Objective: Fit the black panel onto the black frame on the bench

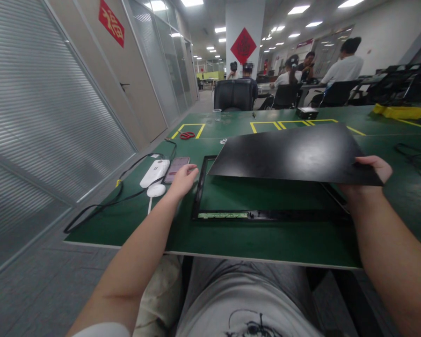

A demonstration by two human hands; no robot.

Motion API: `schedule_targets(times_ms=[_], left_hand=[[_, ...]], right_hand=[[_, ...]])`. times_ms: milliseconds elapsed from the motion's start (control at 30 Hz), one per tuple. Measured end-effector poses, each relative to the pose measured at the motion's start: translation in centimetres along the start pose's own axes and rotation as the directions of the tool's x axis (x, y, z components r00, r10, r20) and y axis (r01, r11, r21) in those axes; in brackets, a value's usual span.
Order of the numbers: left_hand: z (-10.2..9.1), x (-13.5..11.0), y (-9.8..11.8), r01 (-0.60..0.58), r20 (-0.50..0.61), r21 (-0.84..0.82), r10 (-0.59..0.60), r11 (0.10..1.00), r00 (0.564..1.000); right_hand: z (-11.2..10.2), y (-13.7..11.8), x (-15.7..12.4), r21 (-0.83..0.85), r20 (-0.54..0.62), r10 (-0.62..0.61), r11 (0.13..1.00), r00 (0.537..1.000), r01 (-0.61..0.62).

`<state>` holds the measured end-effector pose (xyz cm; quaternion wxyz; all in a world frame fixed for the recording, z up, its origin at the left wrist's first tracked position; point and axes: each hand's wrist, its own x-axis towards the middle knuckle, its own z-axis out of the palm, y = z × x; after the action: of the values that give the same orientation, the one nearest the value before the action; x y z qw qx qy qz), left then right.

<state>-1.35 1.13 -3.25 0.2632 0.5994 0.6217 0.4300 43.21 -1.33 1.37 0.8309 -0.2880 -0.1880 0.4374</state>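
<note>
My right hand (375,171) grips the right edge of a thin black rectangular panel (287,157), thumb on top and the other fingers hidden beneath. The panel is raised and tilted over a black rectangular frame (196,201) lying on the green table. Along the frame's near side runs a green circuit strip (224,215). The panel hides most of the frame's far side. My left hand (185,179) hovers just left of the frame, apart from the panel, with loosely bent fingers and nothing visible in them.
Left of my left hand lie a phone (177,169), a white box-shaped device (155,173), a round white case (156,190) and black cables (91,207). Red scissors (187,135), a plastic cup (216,114) and a small black box (307,113) are farther back. More cables (416,159) lie right.
</note>
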Motion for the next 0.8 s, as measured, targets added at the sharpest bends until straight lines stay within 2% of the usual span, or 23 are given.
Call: schedule_targets(times_ms=[67,133,267,400,567,700,800], left_hand=[[0.1,-0.1,0.3,0.062,0.023,-0.2,-0.059,0.978,0.998],[0.1,-0.3,0.8,0.14,0.087,-0.384,-0.115,0.913,0.99],[0.0,-0.9,2.0,0.275,0.214,-0.578,-0.182,0.768,0.96],[0.0,-1.1,2.5,0.328,0.239,-0.648,-0.225,0.687,0.945],[-0.2,-0.8,2.4,0.27,0.151,-0.721,-0.235,0.639,0.96],[-0.7,-0.4,2.1,0.226,0.104,-0.74,-0.224,0.634,0.969],[-0.9,-0.3,1.9,0.214,0.092,-0.746,-0.222,0.631,0.971]], right_hand=[[0.2,-0.2,-0.4,-0.023,0.006,0.047,0.999,0.999,-0.046],[0.2,-0.4,-0.7,-0.041,-0.009,0.067,0.997,0.998,-0.067],[0.0,-0.4,-1.0,-0.048,-0.017,0.036,0.998,0.999,-0.037],[-0.4,-0.6,-0.6,-0.122,0.02,0.062,0.991,0.998,-0.059],[-1.0,-1.3,-0.2,-0.39,-0.04,0.233,0.892,0.972,-0.23],[-0.7,-1.5,-0.9,-0.539,0.07,0.34,0.804,0.938,-0.251],[-0.4,-1.4,-1.3,-0.589,0.08,0.371,0.766,0.925,-0.256]])
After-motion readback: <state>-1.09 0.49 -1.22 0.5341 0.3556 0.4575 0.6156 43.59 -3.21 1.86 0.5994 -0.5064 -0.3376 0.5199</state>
